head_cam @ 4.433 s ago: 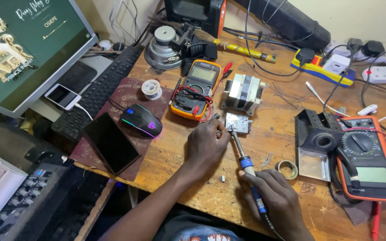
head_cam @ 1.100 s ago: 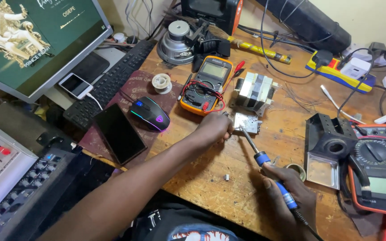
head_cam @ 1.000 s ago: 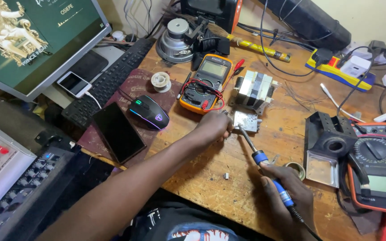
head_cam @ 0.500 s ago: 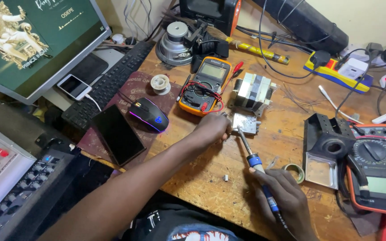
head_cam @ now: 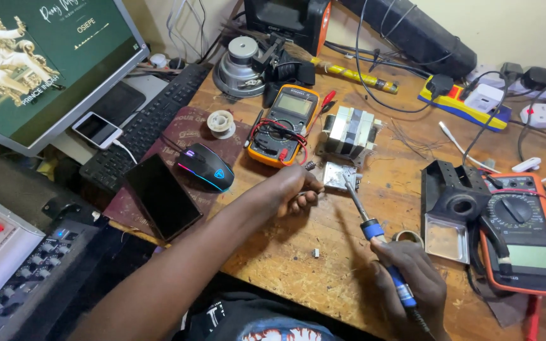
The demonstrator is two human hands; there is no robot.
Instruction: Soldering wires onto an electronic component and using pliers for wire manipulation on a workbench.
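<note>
Cluttered wooden workbench [head_cam: 298, 265] fills our view. At frame centre lies a small metal plate [head_cam: 338, 175], the soldering iron [head_cam: 374, 237] tip resting on it. Our right hand [head_cam: 412, 284], lower right, grips the iron's blue handle; our left hand [head_cam: 295, 189] is pinched shut on something too small to tell. Just above stands a transformer [head_cam: 349, 131]; left of it an orange multimeter [head_cam: 284, 124], then a mouse [head_cam: 206, 167].

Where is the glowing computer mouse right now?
In the head view, the black computer mouse with glowing coloured edges sits left of centre on the dark red mat, between the black phone and the orange multimeter.
</note>
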